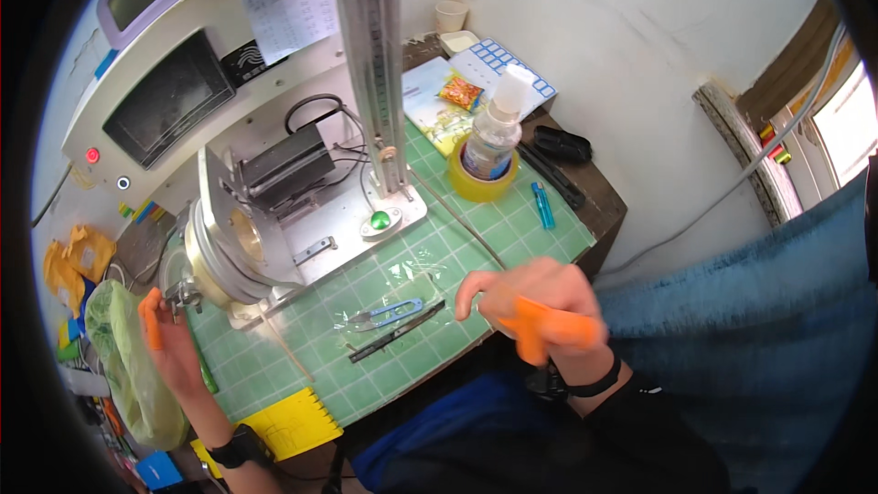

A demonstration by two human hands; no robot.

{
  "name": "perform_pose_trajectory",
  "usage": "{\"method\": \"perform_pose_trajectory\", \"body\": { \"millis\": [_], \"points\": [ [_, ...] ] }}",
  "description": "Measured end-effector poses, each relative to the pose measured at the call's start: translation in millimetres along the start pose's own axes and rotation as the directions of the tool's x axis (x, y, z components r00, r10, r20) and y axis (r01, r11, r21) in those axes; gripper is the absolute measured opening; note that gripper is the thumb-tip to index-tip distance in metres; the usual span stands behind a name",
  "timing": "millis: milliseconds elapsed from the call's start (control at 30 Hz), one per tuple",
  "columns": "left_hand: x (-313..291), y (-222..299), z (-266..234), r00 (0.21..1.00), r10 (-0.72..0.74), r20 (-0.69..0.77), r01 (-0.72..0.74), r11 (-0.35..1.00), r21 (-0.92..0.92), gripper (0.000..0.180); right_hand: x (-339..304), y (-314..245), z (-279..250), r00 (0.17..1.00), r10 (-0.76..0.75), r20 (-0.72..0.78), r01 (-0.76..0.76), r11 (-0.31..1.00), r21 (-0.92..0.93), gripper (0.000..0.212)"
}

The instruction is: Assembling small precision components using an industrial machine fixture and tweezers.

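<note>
My left hand point(174, 352), with an orange finger cover, reaches to the left side of a bench machine. Its fingers close on a small metal fitting point(186, 293) beside the machine's round pale wheel point(212, 261). My right hand point(549, 306) is raised over the front right table edge, slightly blurred. Its fingers are curled, with orange covers on some of them; whatever they may pinch is too small to make out. Left of it, blue-handled thread snips point(389, 313) lie on clear plastic, and a thin black bar point(398, 332) lies in front of them.
Green checked cloth point(338, 380) covers the table. A tape roll point(477, 181) surrounds a clear bottle point(494, 142); a blue lighter point(543, 206) lies nearby. The machine's upright column point(370, 64) stands behind. A yellow notched board point(293, 425) and green plastic bag point(128, 366) are at left.
</note>
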State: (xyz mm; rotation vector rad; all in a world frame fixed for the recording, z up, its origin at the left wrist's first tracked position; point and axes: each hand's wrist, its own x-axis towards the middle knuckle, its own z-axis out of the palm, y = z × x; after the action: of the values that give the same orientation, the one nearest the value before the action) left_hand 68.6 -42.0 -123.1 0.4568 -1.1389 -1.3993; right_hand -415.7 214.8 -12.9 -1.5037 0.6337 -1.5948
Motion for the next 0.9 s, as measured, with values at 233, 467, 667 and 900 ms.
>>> {"method": "perform_pose_trajectory", "body": {
  "millis": [233,467,667,900],
  "points": [
    [13,-6,-11,0.987,0.0,0.163,0.014,0.996,-0.088,0.041,34,-83,14,0.837,-0.486,0.251,0.406,0.859,0.31,0.071],
    [10,5,-8,0.977,-0.006,0.213,0.023,0.997,-0.077,0.046,16,-87,32,0.922,-0.381,0.069,0.308,0.829,0.467,0.073],
    [13,9,-5,0.957,-0.029,0.287,0.069,0.989,-0.128,0.042,-14,-96,43,0.949,-0.302,-0.086,0.298,0.78,0.551,0.065],
    [9,10,13,0.976,-0.017,0.216,0.047,0.99,-0.134,0.037,-43,-78,34,0.842,-0.54,0.011,0.41,0.653,0.637,0.054]
  ]
}}
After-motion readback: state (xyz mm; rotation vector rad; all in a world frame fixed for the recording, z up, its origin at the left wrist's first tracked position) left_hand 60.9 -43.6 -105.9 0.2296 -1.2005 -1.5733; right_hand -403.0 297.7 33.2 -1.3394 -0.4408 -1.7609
